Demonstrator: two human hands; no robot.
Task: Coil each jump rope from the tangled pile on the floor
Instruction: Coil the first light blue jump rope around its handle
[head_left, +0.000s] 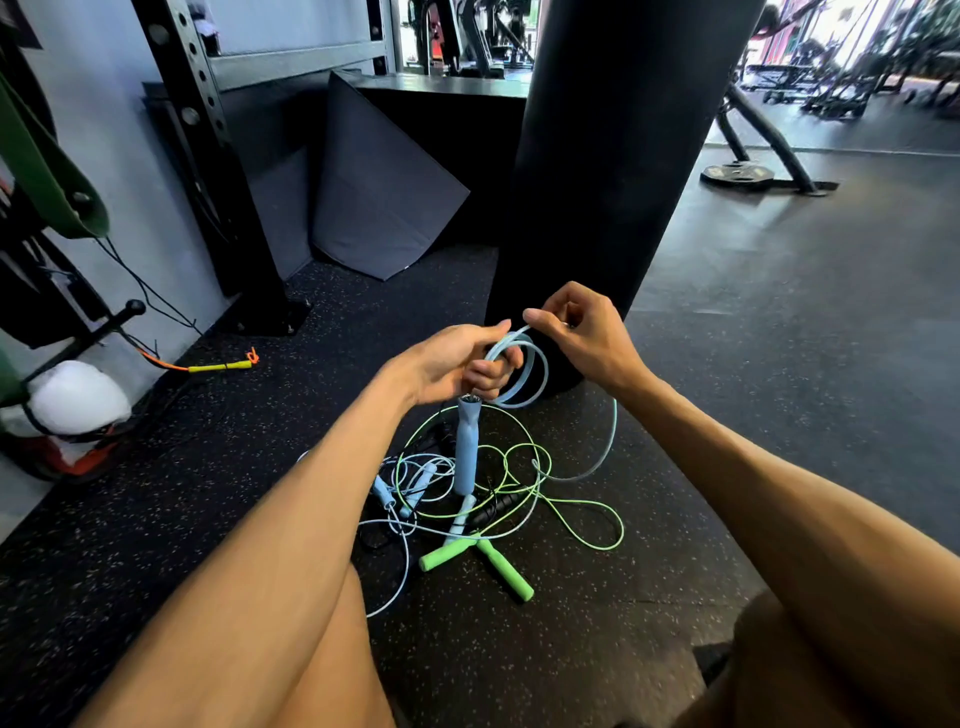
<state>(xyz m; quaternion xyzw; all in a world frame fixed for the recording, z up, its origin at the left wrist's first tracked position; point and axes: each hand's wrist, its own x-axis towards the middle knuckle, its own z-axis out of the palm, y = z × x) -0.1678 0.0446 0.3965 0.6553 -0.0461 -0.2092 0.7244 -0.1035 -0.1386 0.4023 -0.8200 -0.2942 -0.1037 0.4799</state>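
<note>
Far left, by the wall, a yellow-handled rope (221, 367) lies apart on the floor (779, 364), not coiled. The left hand (452, 364) has its fingers (488, 376) curled round a few small loops of the light blue jump rope (540, 371), and the blue handle (466, 447) hangs below the fist. The right hand (582, 332) pinches the same cord between thumb and forefinger at the top of the loops. A long tail runs down to the tangled pile (467, 499), where green, blue and black ropes lie mixed. I judge the work to be early: one rope is partly coiled, and the others are not begun.
</note>
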